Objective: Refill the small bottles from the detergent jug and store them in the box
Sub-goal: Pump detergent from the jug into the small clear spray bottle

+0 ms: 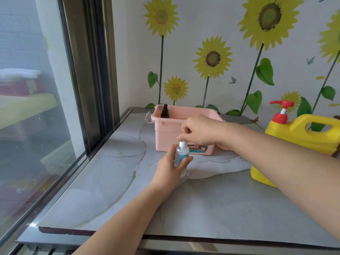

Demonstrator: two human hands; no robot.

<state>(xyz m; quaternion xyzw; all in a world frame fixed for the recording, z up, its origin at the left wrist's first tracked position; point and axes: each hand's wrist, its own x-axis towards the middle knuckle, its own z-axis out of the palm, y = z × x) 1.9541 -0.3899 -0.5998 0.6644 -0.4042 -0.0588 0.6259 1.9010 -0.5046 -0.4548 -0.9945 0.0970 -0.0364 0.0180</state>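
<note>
My left hand grips a small clear bottle with a blue label, upright just above the table. My right hand pinches the white cap on top of that bottle. Behind them stands a pink storage box with a dark spray bottle upright in its back left corner. A yellow detergent jug with a red pump stands at the right, partly hidden by my right forearm.
The grey marble table ends at a near edge at the bottom. A window with a dark frame runs along the left side. A sunflower-patterned wall closes the back.
</note>
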